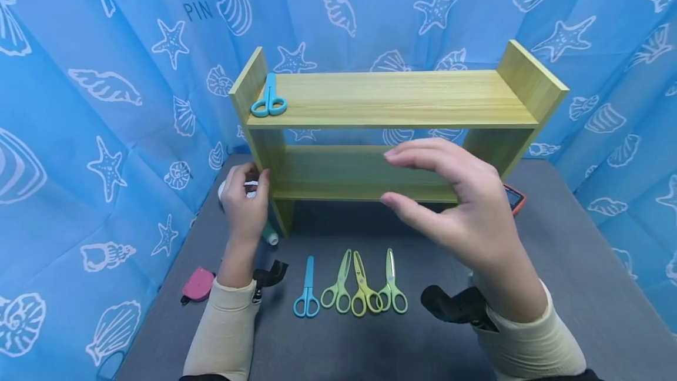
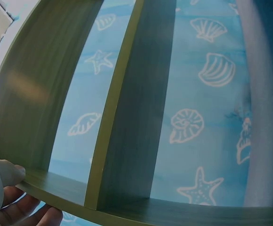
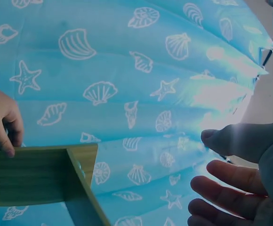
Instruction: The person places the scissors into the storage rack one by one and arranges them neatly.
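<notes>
A small two-tier wooden shelf (image 1: 381, 99) stands on the grey table. At its left side panel (image 2: 56, 202), my left hand (image 1: 245, 199) grips the edge, thumb on the inner side and fingers outside. My right hand (image 1: 465, 204) hovers in front of the shelf's right part, thumb and fingers spread apart with nothing between them. Light-blue scissors (image 1: 270, 99) lie on the upper board at the left end. On the table before the shelf lie blue scissors (image 1: 307, 293), green scissors (image 1: 338, 287), yellow scissors (image 1: 362, 287) and more green scissors (image 1: 391, 287).
A pink tape measure (image 1: 198, 284) sits left of my left forearm. Beside the shelf's left foot is a green tube-like item (image 1: 270, 234), partly hidden. A red-edged dark device (image 1: 514, 199) shows behind the right panel. Blue shell-patterned curtains (image 1: 132, 46) surround the table.
</notes>
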`<state>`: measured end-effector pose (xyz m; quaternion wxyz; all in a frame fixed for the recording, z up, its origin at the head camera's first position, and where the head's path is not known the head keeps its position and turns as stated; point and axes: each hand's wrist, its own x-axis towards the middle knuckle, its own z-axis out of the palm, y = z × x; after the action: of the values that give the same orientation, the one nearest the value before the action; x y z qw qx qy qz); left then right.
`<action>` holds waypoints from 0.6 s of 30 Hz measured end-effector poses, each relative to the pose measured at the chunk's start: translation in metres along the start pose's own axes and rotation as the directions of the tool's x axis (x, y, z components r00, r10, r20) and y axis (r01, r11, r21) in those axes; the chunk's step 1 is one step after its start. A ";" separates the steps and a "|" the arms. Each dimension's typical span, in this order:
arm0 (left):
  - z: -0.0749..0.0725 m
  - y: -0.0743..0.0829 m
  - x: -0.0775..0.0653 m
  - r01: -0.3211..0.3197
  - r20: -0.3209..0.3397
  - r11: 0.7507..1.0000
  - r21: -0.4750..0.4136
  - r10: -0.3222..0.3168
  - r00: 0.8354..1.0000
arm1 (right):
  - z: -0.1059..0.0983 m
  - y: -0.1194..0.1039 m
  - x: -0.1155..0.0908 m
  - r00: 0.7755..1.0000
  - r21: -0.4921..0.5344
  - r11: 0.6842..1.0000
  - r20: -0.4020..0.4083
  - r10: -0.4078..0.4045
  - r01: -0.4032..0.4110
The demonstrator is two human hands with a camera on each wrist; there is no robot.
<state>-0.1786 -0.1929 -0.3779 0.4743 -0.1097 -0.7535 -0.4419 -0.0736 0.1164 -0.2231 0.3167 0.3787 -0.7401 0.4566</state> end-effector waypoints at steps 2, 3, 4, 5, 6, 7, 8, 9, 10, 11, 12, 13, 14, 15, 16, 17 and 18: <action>0.001 0.003 0.001 -0.008 -0.013 1.000 0.006 0.008 1.000 | -0.003 0.001 -0.012 1.000 0.002 1.000 -0.015 0.011 -0.011; 0.001 0.004 0.001 -0.013 -0.020 1.000 0.008 0.013 1.000 | -0.004 0.002 -0.017 1.000 -0.001 1.000 -0.018 0.017 -0.017; 0.002 0.006 0.001 -0.016 -0.026 1.000 0.011 0.016 1.000 | -0.005 0.003 -0.023 1.000 -0.003 1.000 -0.020 0.021 -0.022; 0.001 0.006 0.001 -0.016 -0.030 1.000 0.014 0.017 0.999 | -0.006 0.004 -0.028 0.999 -0.004 1.000 -0.019 0.027 -0.027; 0.001 0.007 0.001 -0.014 -0.029 1.000 0.014 0.015 0.999 | -0.006 0.006 -0.034 0.999 -0.007 0.999 -0.020 0.036 -0.036; 0.000 0.006 0.000 -0.012 -0.030 1.000 0.016 0.012 0.999 | -0.007 0.007 -0.039 0.999 -0.010 0.999 -0.021 0.041 -0.041; 0.000 0.005 0.000 -0.009 -0.027 1.000 0.018 0.009 1.000 | -0.008 0.009 -0.044 0.999 -0.009 0.999 -0.023 0.044 -0.045; -0.001 0.004 0.000 -0.004 -0.025 1.000 0.016 0.004 1.000 | -0.008 0.011 -0.050 0.999 -0.009 0.999 -0.025 0.047 -0.047; -0.001 0.002 0.000 0.003 -0.023 1.000 0.015 -0.003 1.000 | -0.009 0.013 -0.055 0.998 -0.007 0.999 -0.027 0.049 -0.049; -0.002 0.001 -0.001 0.010 -0.016 1.000 0.015 -0.010 1.000 | -0.009 0.015 -0.062 0.998 -0.006 0.999 -0.029 0.054 -0.054; -0.002 0.000 -0.001 0.016 -0.008 1.000 0.011 -0.016 1.000 | -0.009 0.017 -0.068 0.998 -0.005 0.998 -0.033 0.058 -0.058; -0.002 -0.001 -0.001 0.020 -0.007 1.000 0.008 -0.020 1.000 | -0.009 0.020 -0.075 0.997 -0.001 0.998 -0.037 0.063 -0.063; -0.002 -0.002 -0.001 0.024 -0.001 1.000 0.002 -0.024 1.000 | -0.009 0.023 -0.082 0.997 0.003 0.997 -0.041 0.072 -0.072; -0.002 -0.002 -0.001 0.027 0.003 1.000 -0.002 -0.027 1.000 | -0.009 0.025 -0.090 0.995 0.003 0.996 -0.043 0.084 -0.084; -0.002 -0.002 -0.001 0.028 0.008 1.000 -0.003 -0.028 1.000 | -0.009 0.027 -0.098 0.994 0.004 0.995 -0.045 0.099 -0.099; -0.001 -0.001 -0.001 0.029 0.013 1.000 -0.003 -0.029 0.999 | -0.008 0.030 -0.106 0.992 0.005 0.993 -0.046 0.114 -0.114; -0.001 -0.001 -0.001 0.031 0.012 1.000 -0.005 -0.031 0.999 | -0.008 0.032 -0.113 0.990 0.005 0.991 -0.041 0.134 -0.134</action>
<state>-0.1779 -0.1944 -0.3795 0.4626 -0.1019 -0.7569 -0.4502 -0.0414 0.1639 -0.3263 0.3004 0.3189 -0.7567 0.4852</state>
